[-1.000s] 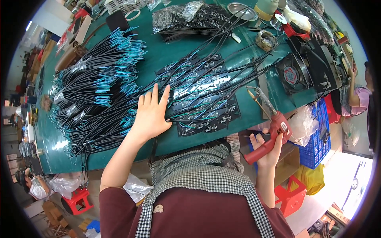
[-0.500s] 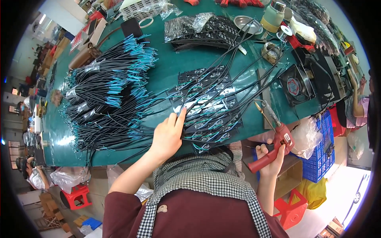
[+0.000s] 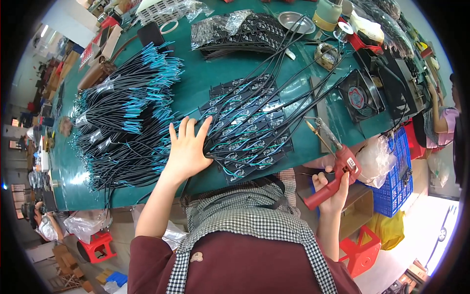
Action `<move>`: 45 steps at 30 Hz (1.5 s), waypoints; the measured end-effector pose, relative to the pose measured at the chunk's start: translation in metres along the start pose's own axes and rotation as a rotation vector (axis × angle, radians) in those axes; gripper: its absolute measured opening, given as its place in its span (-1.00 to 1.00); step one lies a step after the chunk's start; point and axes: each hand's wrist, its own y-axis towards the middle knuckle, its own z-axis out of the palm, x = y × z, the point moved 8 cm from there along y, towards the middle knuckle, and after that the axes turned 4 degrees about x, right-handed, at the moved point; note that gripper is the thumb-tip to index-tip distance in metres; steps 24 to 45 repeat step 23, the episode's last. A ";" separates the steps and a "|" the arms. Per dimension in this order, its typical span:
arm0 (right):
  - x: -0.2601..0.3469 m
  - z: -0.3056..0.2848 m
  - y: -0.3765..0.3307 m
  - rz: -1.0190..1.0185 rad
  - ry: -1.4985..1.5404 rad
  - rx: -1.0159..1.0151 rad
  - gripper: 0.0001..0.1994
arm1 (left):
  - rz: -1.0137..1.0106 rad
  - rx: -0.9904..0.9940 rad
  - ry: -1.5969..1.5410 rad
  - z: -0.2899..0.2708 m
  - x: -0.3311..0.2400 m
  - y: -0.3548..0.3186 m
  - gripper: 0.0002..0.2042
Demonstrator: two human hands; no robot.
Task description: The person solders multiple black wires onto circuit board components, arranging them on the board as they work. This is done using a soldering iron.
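Observation:
My right hand (image 3: 335,201) grips a red soldering gun (image 3: 348,165) at the table's front edge, its metal tip pointing up and left. My left hand (image 3: 187,151) is open with fingers spread, holding nothing I can make out. It hovers over or rests on the black cables at the left side of a panel of small black circuit boards (image 3: 268,161); contact is unclear. Black cables with blue and green wire ends lie across these boards. Left of my hand is a big heap of black cables (image 3: 142,105) with blue ends, bundled in places.
A stack of black boards (image 3: 245,36) under plastic lies at the back, beside a metal dish (image 3: 297,22). To the right stand a fan (image 3: 361,95), a solder spool (image 3: 344,28) and a blue crate (image 3: 399,176). Cables stretch from the boards toward the fan.
My left hand has moved left off the middle of the boards, and its fingers have spread. The right hand still holds the soldering gun in nearly the same place. The view has shifted slightly.

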 end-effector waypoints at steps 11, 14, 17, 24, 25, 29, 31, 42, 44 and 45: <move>0.007 -0.005 -0.004 -0.011 0.030 0.021 -0.55 | 0.059 -0.347 -0.059 -0.026 -0.005 -0.019 -0.40; 0.010 -0.003 -0.005 -0.027 0.028 0.061 -0.55 | 0.109 -0.509 -0.023 -0.072 -0.010 -0.024 -0.49; 0.011 -0.007 -0.007 -0.026 0.050 0.027 -0.57 | 0.061 -0.505 -0.163 -0.112 -0.005 -0.011 -0.51; 0.017 -0.018 -0.013 -0.039 0.074 0.031 -0.54 | 0.025 -0.646 -0.266 -0.199 0.003 -0.010 -0.42; 0.017 -0.018 -0.013 -0.039 0.074 0.031 -0.54 | 0.025 -0.646 -0.266 -0.199 0.003 -0.010 -0.42; 0.017 -0.018 -0.013 -0.039 0.074 0.031 -0.54 | 0.025 -0.646 -0.266 -0.199 0.003 -0.010 -0.42; 0.017 -0.018 -0.013 -0.039 0.074 0.031 -0.54 | 0.025 -0.646 -0.266 -0.199 0.003 -0.010 -0.42; 0.017 -0.018 -0.013 -0.039 0.074 0.031 -0.54 | 0.025 -0.646 -0.266 -0.199 0.003 -0.010 -0.42; 0.017 -0.018 -0.013 -0.039 0.074 0.031 -0.54 | 0.025 -0.646 -0.266 -0.199 0.003 -0.010 -0.42; 0.017 -0.018 -0.013 -0.039 0.074 0.031 -0.54 | 0.025 -0.646 -0.266 -0.199 0.003 -0.010 -0.42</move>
